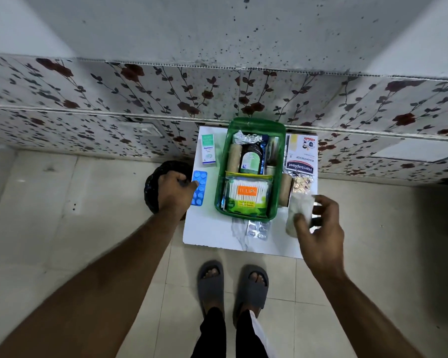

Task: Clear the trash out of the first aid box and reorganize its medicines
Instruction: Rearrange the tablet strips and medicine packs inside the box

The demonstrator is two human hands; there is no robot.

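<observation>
A green first aid box stands on a white board. Inside it lie a dark syrup bottle, a bandage roll, crumpled foil and a cotton swab pack. My left hand rests over a black trash bag, its fingertips touching a blue pill strip. My right hand grips a white cotton wad at the box's right side. A silver blister strip lies in front of the box.
A small medicine carton stands left of the box. A Hansaplast packet, a gold pill strip and another bandage roll lie to its right. A floral-tiled wall rises behind. My sandalled feet stand on the tiled floor.
</observation>
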